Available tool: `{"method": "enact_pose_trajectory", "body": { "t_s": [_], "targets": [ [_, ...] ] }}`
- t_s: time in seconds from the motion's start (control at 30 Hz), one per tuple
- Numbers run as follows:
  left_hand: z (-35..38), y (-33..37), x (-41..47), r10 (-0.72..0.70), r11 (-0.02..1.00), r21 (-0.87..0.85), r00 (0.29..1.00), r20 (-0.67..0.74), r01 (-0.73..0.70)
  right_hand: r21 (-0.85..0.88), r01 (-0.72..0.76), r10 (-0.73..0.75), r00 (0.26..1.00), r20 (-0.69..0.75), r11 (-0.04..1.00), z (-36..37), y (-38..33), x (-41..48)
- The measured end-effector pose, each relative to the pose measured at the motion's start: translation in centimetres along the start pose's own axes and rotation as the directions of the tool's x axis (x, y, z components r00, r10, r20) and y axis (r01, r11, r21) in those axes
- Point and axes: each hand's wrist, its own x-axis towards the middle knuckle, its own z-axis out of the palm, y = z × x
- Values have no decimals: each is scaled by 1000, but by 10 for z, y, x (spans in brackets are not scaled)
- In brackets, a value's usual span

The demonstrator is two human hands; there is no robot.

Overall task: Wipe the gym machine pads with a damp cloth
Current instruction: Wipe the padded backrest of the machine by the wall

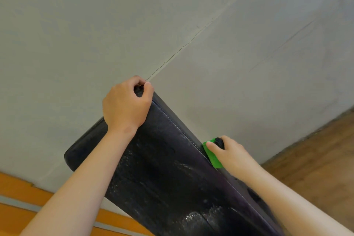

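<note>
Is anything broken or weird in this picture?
Yes. A thin dark crack zigzags across the grey wall, from above the left hand toward the upper right. The black pad looks shiny and streaky, probably damp from the green cloth.

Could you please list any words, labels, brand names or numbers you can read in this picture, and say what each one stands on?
There is no readable text.
The black pad shows only stitching and a wet sheen, no logo or label.
The green cloth in the right hand is plain.
The grey wall bears only a crack and scuff marks.
</note>
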Motion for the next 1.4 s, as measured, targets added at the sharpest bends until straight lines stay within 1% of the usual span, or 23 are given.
{"method": "enact_pose_trajectory", "body": {
  "t_s": [0.1,0.27,0.33,0.37,0.47,0.6,0.7,0.77,0.83,0.97,1.07,1.13,1.23,1.4],
  "targets": [
    [0,0,0,-1,1000,-2,1000,-2,1,47,15,-17,999,51,999,-7,-16,6],
    [-1,2,-1,-4,1000,3,1000,-2,4,16,189,-189,981,37,982,-18,-59,14],
    [-1,1,-1,-9,1000,4,1000,-3,9,-22,249,-249,968,20,968,-21,-64,16],
    [-1,1,-1,-7,1000,1,1000,-4,7,-34,257,-257,966,15,966,-21,-62,16],
    [-1,1,-1,-14,1000,-2,1000,-5,14,-52,201,-200,980,18,978,-19,-39,14],
    [-1,2,-1,-19,1000,1,1000,-9,19,-56,31,-29,999,41,998,-13,21,4],
    [0,1,0,-25,1000,-1,1000,-13,25,51,-96,93,993,70,994,-10,59,-9],
    [1,0,-1,-24,1000,-7,1000,-20,24,83,-117,112,992,62,990,-9,64,-12],
    [1,0,-1,-22,1000,-18,1000,-21,21,84,-69,68,998,12,994,-7,53,-10],
    [1,1,-1,-17,999,-28,1000,-24,16,171,132,-118,989,-90,976,-6,0,-5],
    [2,-1,-1,-7,1000,-19,1000,-28,7,170,218,-206,975,-85,961,-11,-28,-4],
    [2,0,-1,3,1000,-17,1000,-29,-3,147,191,-189,982,-28,971,-16,-23,-4],
    [2,-1,-1,-1,1000,-18,999,-40,1,92,72,-76,996,40,993,-16,15,-6],
    [2,0,-1,-15,1000,-13,999,-42,15,62,-113,109,992,65,992,-8,90,-21]
  ]
}}
